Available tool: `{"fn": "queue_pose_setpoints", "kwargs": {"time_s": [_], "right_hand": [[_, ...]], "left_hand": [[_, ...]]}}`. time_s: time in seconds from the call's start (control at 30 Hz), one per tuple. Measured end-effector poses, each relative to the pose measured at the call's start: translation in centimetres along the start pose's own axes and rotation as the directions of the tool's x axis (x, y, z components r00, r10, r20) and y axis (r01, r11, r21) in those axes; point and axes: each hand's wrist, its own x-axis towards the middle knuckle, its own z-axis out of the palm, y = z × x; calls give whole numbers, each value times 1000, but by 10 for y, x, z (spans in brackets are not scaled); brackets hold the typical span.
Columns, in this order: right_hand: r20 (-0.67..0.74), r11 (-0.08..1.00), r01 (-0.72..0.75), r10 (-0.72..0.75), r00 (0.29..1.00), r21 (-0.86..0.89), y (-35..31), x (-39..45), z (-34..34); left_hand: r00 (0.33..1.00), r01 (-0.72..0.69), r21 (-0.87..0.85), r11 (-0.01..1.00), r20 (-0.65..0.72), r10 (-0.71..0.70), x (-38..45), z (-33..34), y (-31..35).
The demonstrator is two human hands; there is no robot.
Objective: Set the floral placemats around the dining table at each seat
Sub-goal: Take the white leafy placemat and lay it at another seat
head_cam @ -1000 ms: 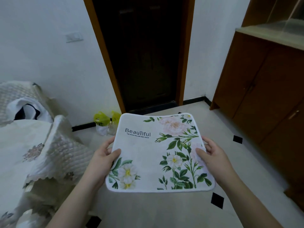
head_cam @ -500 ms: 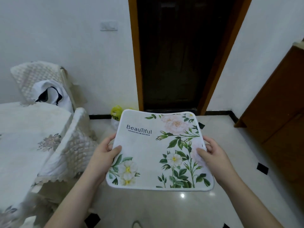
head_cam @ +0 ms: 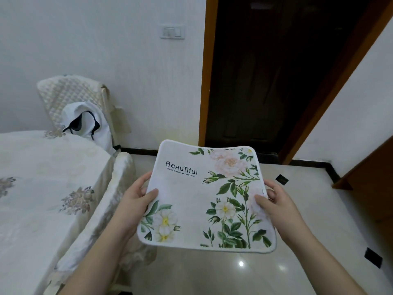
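To your left stands the dining counter (head_cam: 32,188), draped in a cream cloth with grey flower patches that hangs down over its edge. Behind it, against the white wall, a chair (head_cam: 70,96) in a quilted cover carries a white garment with dark trim (head_cam: 85,122) over its back. Ahead of you is a dark doorway (head_cam: 276,77) in an orange-brown frame, and the pale glossy floor (head_cam: 212,271) with small black tile insets runs beneath everything.

You are holding one floral placemat (head_cam: 202,201) in the air over the floor, just to the right of the counter and not touching it. It lies roughly flat, printed side up, with the word "Beautiful" near its far left corner and roses and white blossoms along its right and near edges.

Your left hand (head_cam: 131,207) grips its left edge, thumb on top and fingers curled underneath. Your right hand (head_cam: 278,207) grips the right edge the same way.

A light switch (head_cam: 172,31) sits on the wall left of the doorway.
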Motion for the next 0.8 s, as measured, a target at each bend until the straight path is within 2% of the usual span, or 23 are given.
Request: {"fn": "queue_pose_setpoints", "kwargs": {"time_s": [0.27, 0.53, 0.8], "right_hand": [[41, 1000, 19, -20, 999, 22, -19, 108, -1], [122, 1000, 11, -14, 992, 22, -52, 218, -19], [239, 1000, -6, 10, 971, -18, -76, 294, 16]], "left_hand": [[996, 18, 43, 999, -85, -15, 74, 33, 16], [984, 32, 8, 999, -174, -31, 147, 77, 46], [953, 0, 6, 1000, -303, 2, 184, 70, 61]]}}
